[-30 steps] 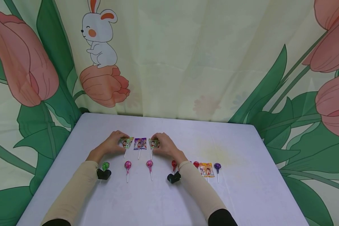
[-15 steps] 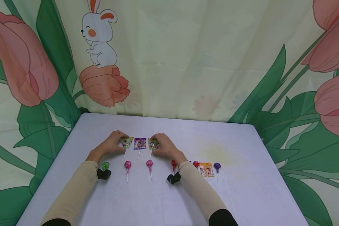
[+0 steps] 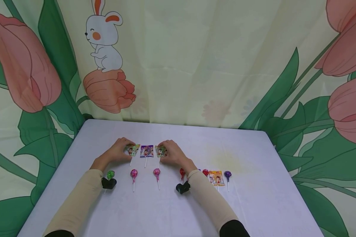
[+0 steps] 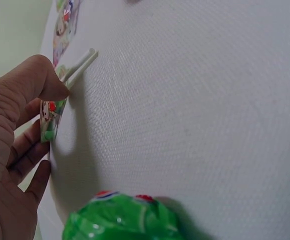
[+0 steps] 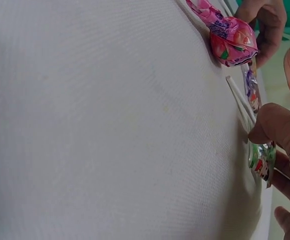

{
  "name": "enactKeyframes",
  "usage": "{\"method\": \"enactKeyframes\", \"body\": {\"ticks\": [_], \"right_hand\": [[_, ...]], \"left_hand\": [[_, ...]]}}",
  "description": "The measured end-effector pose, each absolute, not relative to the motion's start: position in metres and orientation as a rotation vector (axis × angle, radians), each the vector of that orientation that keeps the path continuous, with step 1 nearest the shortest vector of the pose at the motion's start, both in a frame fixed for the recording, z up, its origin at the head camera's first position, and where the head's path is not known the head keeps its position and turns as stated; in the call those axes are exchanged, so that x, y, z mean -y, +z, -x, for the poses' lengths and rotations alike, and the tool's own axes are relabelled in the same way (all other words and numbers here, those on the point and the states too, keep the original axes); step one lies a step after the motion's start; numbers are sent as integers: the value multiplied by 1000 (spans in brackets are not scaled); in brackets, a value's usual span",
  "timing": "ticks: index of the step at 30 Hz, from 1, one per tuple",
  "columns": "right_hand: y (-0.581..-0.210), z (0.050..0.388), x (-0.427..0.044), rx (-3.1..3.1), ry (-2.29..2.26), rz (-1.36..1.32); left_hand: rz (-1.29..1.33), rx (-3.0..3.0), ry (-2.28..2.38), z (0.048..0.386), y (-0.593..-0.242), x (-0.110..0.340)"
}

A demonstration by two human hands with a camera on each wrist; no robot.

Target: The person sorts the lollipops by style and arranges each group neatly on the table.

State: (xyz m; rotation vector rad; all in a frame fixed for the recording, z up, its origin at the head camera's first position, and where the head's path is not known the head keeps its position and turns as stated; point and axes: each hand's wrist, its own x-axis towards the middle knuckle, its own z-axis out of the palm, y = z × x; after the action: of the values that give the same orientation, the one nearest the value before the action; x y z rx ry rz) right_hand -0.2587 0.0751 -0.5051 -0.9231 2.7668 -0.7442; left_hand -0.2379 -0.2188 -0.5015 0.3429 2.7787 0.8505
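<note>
Head view: left hand and right hand pinch partly hidden flat green lollipops

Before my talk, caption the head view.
Left hand and right hand pinch flat green-wrapped lollipops flanking a flat purple-wrapped lollipop.

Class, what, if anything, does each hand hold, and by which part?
The left hand pinches one flat green lollipop by its wrapper's left side; the right hand pinches another flat green lollipop by its wrapper's right side.
</note>
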Motion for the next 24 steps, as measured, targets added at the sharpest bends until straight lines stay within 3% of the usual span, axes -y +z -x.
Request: {"method": "enactKeyframes", "body": {"ticks": [24], "right_hand": [[-503, 255, -80, -2824, -722, 924]], "left_hand": [[-375, -2789, 855, 238, -503, 220]]}}
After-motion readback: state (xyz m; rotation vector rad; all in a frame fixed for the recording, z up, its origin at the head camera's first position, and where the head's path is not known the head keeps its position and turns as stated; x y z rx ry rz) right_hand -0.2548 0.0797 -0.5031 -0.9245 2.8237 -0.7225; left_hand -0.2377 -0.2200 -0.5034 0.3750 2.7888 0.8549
